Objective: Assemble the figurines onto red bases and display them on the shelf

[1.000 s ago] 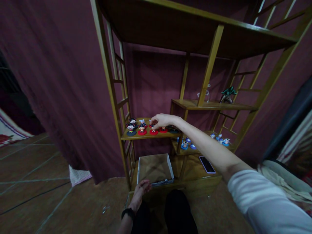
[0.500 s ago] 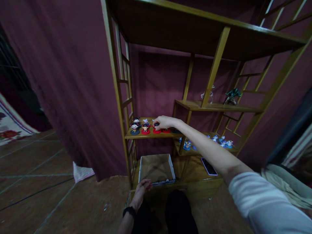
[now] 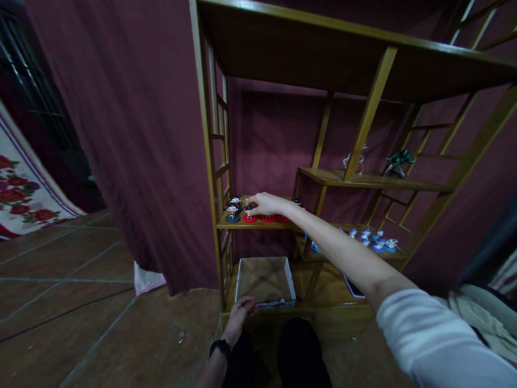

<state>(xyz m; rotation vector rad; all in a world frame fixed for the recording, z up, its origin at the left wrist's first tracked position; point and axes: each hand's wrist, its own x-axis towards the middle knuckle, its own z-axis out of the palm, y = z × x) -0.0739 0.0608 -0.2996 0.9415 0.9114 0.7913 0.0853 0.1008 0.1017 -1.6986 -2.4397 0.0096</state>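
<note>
My right hand [image 3: 262,203] reaches across to the left part of a wooden shelf. Its fingers are closed at the head of a small figurine [image 3: 249,214] with black hair and a red round base, which stands on the shelf board. Left of it are two black-haired figurines on dark bases, the nearer figurine [image 3: 232,212] in the front row. Partly under my hand and wrist, more red-based figurines [image 3: 267,218] stand in line. My left hand [image 3: 242,311] hovers by the front left corner of an open shallow box [image 3: 291,283], fingers loosely curled, holding nothing.
Blue and white figurines [image 3: 378,245] stand on a lower right shelf. A clear ornament [image 3: 361,161] and a green ornament [image 3: 398,161] stand on the shelf above. A phone [image 3: 355,288] lies partly behind my forearm. A purple curtain [image 3: 161,161] hangs at left.
My right hand has moved one figurine to the left along the row, from the third front figurine to the second. The left hand stays by the box. The view has shifted slightly left.
</note>
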